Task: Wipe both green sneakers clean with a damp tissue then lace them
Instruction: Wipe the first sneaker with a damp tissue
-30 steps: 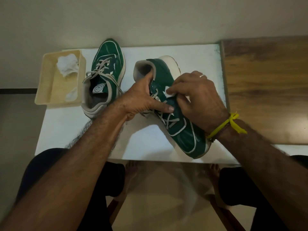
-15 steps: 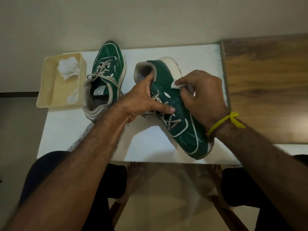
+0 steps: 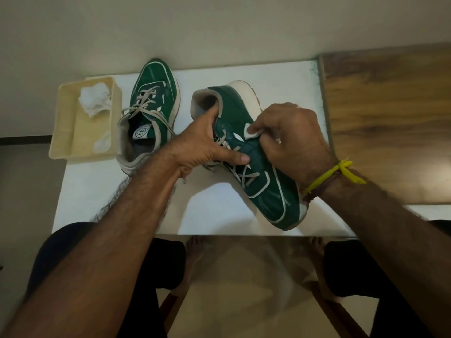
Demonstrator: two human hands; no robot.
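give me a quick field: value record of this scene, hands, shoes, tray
left hand: left hand grips the near sneaker at its collar, thumb across the laces
right hand: right hand pinches a tissue against that shoe's side
near sneaker: tilted on the white table, toe toward the person
far sneaker: far sneaker stands apart, toe away, laces loose
tray: cream tray at the table's left edge, holding crumpled tissues
stage: wiping, lacing not finished

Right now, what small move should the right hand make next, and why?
Probably slide the tissue further along the shoe's green side. The right hand presses it there, the left hand steadies the shoe, and much of the upper lies beyond it.
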